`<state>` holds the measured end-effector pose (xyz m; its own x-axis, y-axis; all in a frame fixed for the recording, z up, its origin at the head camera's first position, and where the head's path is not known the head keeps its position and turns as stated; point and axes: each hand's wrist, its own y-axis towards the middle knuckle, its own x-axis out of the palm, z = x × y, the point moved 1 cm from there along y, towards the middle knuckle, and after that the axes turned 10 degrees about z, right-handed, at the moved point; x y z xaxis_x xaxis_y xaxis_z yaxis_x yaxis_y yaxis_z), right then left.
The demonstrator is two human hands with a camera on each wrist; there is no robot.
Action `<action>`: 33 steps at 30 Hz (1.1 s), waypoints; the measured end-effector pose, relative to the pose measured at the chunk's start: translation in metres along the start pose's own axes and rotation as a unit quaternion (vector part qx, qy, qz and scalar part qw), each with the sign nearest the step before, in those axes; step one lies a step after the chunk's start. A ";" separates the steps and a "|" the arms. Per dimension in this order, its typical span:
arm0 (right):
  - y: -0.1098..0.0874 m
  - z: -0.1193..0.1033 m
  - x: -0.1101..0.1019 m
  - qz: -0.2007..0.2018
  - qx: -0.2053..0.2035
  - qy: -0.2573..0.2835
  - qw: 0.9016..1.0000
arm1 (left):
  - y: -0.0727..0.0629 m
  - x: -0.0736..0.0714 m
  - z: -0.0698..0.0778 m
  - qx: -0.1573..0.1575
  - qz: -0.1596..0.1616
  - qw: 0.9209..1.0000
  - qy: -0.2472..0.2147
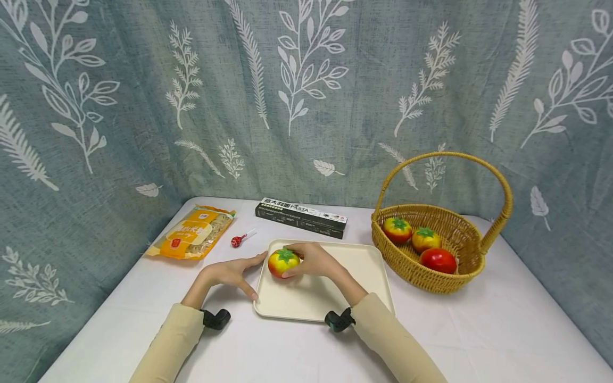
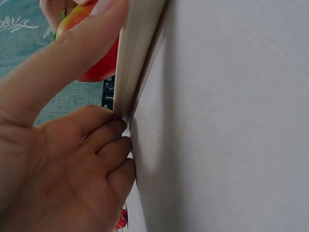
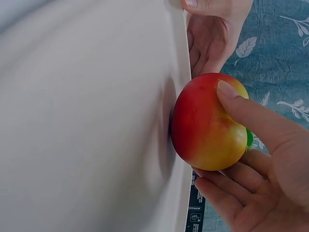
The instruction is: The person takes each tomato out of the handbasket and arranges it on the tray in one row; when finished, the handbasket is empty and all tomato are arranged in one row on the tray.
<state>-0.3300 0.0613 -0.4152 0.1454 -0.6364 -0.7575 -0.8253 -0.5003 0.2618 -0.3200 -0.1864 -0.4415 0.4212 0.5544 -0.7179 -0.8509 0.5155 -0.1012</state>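
Over the left part of the cream tray [image 1: 345,287], my right hand [image 1: 313,260] holds a red-and-yellow tomato [image 1: 283,263] with a green leafy top. Its thumb [image 3: 229,90] presses one side, and the fingers curve round the other. Close beneath the tomato, a shadow falls on the tray surface. My left hand [image 1: 230,274] spans the tray's left edge with thumb and fingers spread apart. In the left wrist view its thumb [image 2: 72,58] lies at the tray rim [image 2: 137,53], while the other fingertips rest low beside the edge.
A wicker basket [image 1: 426,279] with a tall handle stands at right, holding two similar tomatoes [image 1: 397,230] and a red fruit [image 1: 438,260]. Behind the tray lies a black pasta box [image 1: 300,218]. A lollipop [image 1: 237,241] and an orange food packet [image 1: 191,234] lie back left.
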 end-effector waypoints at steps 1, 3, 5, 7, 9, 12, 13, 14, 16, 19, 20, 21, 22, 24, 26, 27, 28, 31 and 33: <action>0.000 -0.001 0.000 -0.003 0.001 0.001 1.000 | 0.000 0.000 0.000 -0.001 0.001 1.000 0.001; 0.001 -0.003 0.000 -0.009 -0.004 -0.001 1.000 | 0.000 0.000 0.001 -0.005 0.002 1.000 0.002; 0.002 -0.005 0.001 -0.015 -0.009 -0.003 1.000 | 0.000 0.000 0.001 -0.007 0.002 1.000 0.001; 0.002 -0.005 0.002 -0.020 -0.016 -0.006 1.000 | 0.000 0.000 0.001 -0.007 0.002 1.000 -0.001; 0.002 -0.005 0.002 -0.021 -0.021 -0.009 1.000 | 0.000 0.000 0.001 -0.006 0.002 1.000 -0.004; 0.003 -0.004 0.003 -0.023 -0.023 -0.009 0.999 | -0.001 0.000 0.001 -0.004 0.002 1.000 -0.007; 0.003 -0.003 0.004 -0.024 -0.022 -0.009 0.999 | -0.001 0.000 0.001 -0.003 0.003 1.000 -0.007; 0.002 -0.003 0.004 -0.025 -0.022 -0.010 0.999 | -0.001 0.000 0.001 -0.002 0.003 1.000 -0.006; 0.002 -0.003 0.004 -0.026 -0.024 -0.010 0.999 | -0.001 0.000 0.001 0.000 0.003 1.000 -0.004; 0.001 -0.004 0.004 -0.027 -0.028 -0.006 0.999 | -0.001 0.000 0.001 -0.001 0.002 1.000 -0.001; 0.000 -0.004 0.003 -0.027 -0.031 -0.005 0.999 | -0.001 0.000 0.001 -0.002 0.001 1.000 0.000; 0.000 -0.004 0.003 -0.026 -0.033 -0.002 0.999 | 0.000 0.000 0.001 -0.003 0.001 1.000 0.001; 0.000 -0.004 0.003 -0.027 -0.033 0.002 0.999 | 0.000 0.000 0.001 -0.005 0.000 1.000 0.001; -0.001 -0.003 0.004 -0.029 -0.034 0.011 0.999 | 0.000 -0.001 0.001 -0.007 0.000 1.000 0.001; -0.002 -0.002 0.004 -0.031 -0.034 0.018 0.999 | 0.000 -0.001 0.002 -0.007 -0.001 1.000 0.000; -0.002 -0.002 0.004 -0.033 -0.033 0.022 0.999 | 0.000 -0.001 0.002 -0.006 -0.001 1.000 -0.001; -0.002 -0.001 0.004 -0.035 -0.032 0.025 0.999 | 0.000 -0.001 0.002 -0.005 -0.001 1.000 -0.002; -0.004 -0.001 0.004 -0.036 -0.025 0.024 0.999 | 0.000 -0.001 0.002 -0.003 -0.002 1.000 -0.002; -0.004 0.000 0.003 -0.034 -0.018 0.021 0.999 | 0.000 -0.001 0.002 -0.003 -0.002 1.000 0.000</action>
<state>-0.3258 0.0615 -0.4186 0.2244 -0.6231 -0.7493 -0.7927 -0.5639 0.2315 -0.3200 -0.1861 -0.4396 0.4254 0.5525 -0.7168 -0.8506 0.5146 -0.1082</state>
